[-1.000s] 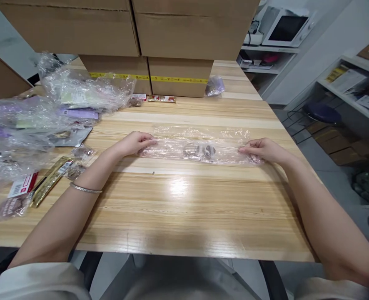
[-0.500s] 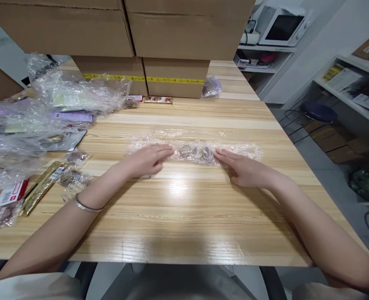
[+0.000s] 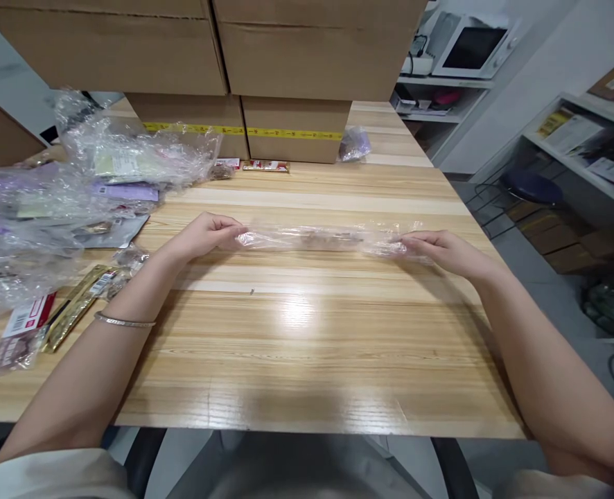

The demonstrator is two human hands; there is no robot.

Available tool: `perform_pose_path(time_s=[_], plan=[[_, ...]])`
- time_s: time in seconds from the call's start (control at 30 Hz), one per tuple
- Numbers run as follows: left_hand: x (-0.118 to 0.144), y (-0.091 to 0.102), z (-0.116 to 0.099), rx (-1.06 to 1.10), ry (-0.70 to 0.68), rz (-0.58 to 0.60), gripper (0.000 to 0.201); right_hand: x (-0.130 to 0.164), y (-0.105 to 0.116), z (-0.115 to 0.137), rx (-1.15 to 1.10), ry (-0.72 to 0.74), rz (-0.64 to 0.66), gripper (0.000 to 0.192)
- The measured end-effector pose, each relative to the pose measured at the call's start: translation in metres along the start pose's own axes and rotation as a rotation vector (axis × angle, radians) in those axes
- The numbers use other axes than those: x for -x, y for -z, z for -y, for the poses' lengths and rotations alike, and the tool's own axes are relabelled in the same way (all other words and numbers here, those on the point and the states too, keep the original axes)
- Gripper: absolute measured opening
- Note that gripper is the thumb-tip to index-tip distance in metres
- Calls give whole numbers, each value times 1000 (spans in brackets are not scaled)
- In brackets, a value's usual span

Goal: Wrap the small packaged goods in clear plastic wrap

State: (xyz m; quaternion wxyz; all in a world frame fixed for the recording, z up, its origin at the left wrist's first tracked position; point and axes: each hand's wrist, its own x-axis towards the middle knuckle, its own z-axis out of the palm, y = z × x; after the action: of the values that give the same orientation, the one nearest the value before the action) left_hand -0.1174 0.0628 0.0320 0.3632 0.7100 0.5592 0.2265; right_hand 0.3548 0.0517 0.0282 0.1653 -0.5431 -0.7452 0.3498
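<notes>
A long strip of folded clear plastic bag (image 3: 317, 238) stretches sideways between my hands over the wooden table (image 3: 307, 346). My left hand (image 3: 211, 234) pinches its left end with thumb and fingers. At the other end, my right hand (image 3: 434, 248) has its fingers closed on the plastic. The print that the bag bears is mostly folded out of sight. A small dark scrap (image 3: 251, 292) lies on the tabletop nearer to me.
Crumpled clear plastic packaging (image 3: 130, 156) is heaped at the left, with a gold wrapper (image 3: 75, 308) in front. Cardboard boxes (image 3: 296, 128) are stacked at the back, a small red-and-gold packet (image 3: 266, 166) before them. A crumpled purple wrapper (image 3: 355, 144) lies to their right.
My hands have gone from lying flat on the plastic to gripping its two ends, farther apart and slightly farther from me. The printed part has turned out of view.
</notes>
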Motion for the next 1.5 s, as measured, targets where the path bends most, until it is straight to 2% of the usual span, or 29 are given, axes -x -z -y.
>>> perform_pose_path(time_s=[0.1,0.2,0.3,0.43,0.5,0.6,0.63,0.67,0.7,0.77,0.83,0.9,0.97,1.07,1.13,1.23,1.33,1.4,1.5], plan=[[-4,-6,3,-29,-7,-77,49,-7,-8,-7,-85,-58,-118,52],[-9,-11,9,-113,-51,-37,47,-15,-16,-17,-121,-139,-172,56],[-13,-12,16,-267,-95,36,46,-20,-17,-31,-3,-172,-203,59],[-14,-8,17,-576,7,29,46,-21,-7,-44,258,-228,-261,60],[-11,-10,9,-698,-21,-49,47,-17,-6,-34,327,-170,-337,67],[2,-28,-21,-806,-222,-330,44,-7,-21,6,444,104,-445,79],[8,-37,-34,-818,-278,-405,38,-4,-31,22,485,204,-421,78],[15,-49,-48,-820,-322,-401,32,-2,-43,38,518,291,-378,76],[23,-61,-60,-814,-365,-311,29,-1,-56,50,547,357,-313,73],[36,-85,-76,-811,-408,-27,37,-2,-82,65,578,458,-188,72],[46,-106,-79,-832,-409,95,46,-7,-102,65,560,475,-95,72],[49,-118,-71,-854,-377,49,50,-11,-113,58,514,443,-42,71],[46,-121,-59,-857,-289,-43,55,-14,-115,52,482,412,-20,71],[36,-116,-50,-805,-137,-121,60,-13,-113,50,474,403,-18,70],[29,-112,-54,-718,-112,-135,59,-12,-113,52,474,405,-17,70],[18,-119,-70,-564,-165,-101,56,-13,-116,53,472,416,-30,71],[8,-146,-83,-482,-314,-71,62,-16,-118,53,478,414,-40,71],[0,-167,-87,-454,-394,-68,72,-16,-119,55,486,365,0,65],[-7,-189,-89,-447,-414,-70,78,-6,-124,64,543,257,24,53]])
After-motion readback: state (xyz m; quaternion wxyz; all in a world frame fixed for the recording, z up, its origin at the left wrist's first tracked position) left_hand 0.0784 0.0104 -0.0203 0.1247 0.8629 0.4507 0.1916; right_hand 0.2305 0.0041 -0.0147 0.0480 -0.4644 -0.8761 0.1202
